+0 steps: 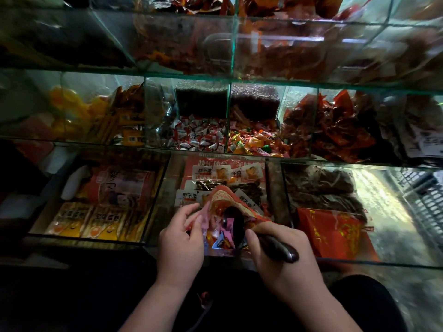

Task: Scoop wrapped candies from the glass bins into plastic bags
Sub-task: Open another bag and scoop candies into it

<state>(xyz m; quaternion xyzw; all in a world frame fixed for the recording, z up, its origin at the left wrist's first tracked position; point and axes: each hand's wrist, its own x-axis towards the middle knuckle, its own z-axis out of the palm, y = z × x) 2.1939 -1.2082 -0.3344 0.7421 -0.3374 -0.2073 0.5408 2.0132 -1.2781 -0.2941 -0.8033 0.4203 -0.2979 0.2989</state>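
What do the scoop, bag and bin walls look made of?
Scoop: dark and glossy, likely hard plastic, though coated metal is possible; it catches a highlight. Bag: thin printed plastic film, red and gold, crumpled. Bin walls: clear glass, with green-tinted edges and reflections.

Tiered glass bins (pixel 229 109) hold red-and-white candies (pixel 201 135), mixed bright candies (pixel 257 142) and dark red packets (pixel 332 130).

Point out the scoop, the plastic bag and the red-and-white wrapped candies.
scoop (pixel 233 222): head view, on its dark bowl.
plastic bag (pixel 224 196): head view, on its red-and-gold upper flap.
red-and-white wrapped candies (pixel 201 136): head view, on the middle of the heap.
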